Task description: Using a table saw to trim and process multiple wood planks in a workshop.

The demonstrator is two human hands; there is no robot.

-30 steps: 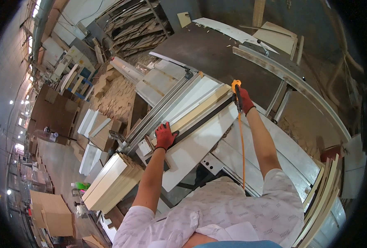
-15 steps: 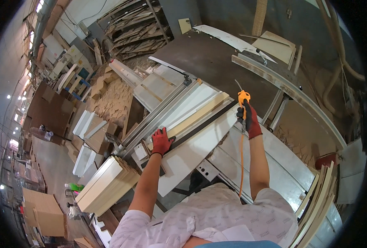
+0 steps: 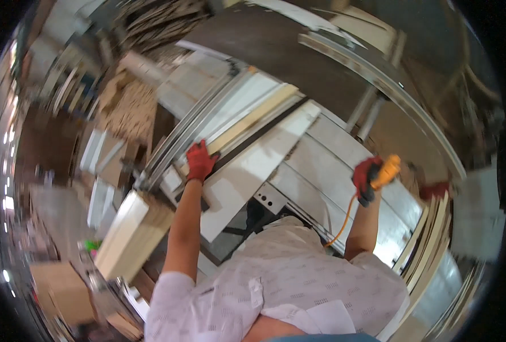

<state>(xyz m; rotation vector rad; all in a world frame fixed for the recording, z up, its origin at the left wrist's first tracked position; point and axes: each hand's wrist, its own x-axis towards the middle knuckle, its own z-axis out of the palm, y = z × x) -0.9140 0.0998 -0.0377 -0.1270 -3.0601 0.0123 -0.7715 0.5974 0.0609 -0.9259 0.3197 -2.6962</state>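
My left hand (image 3: 200,161), in a red and black glove, rests at the near end of a long pale wooden strip (image 3: 256,117). Its fingers lie over the wood with the thumb stretched out to the right. Beside that strip runs a dark bar (image 3: 264,130), along a white panel (image 3: 290,137). Out to the right, above the grey metal table (image 3: 327,154), my right hand (image 3: 367,179) is closed around an orange air blow gun (image 3: 387,171). An orange hose (image 3: 347,219) trails from the gun toward my body. Motion blurs the right hand somewhat.
A stack of pale boards (image 3: 130,236) stands at the left of the table. Wood scraps (image 3: 129,111) heap beyond it, and a cardboard box (image 3: 65,290) sits lower left. Long strips (image 3: 427,233) lean at the right. A metal rail (image 3: 384,91) crosses the far right.
My right hand has swung the blow gun from the far end of the strips out to the right and nearer me. The left hand stays on the strip; the whole view has shifted.
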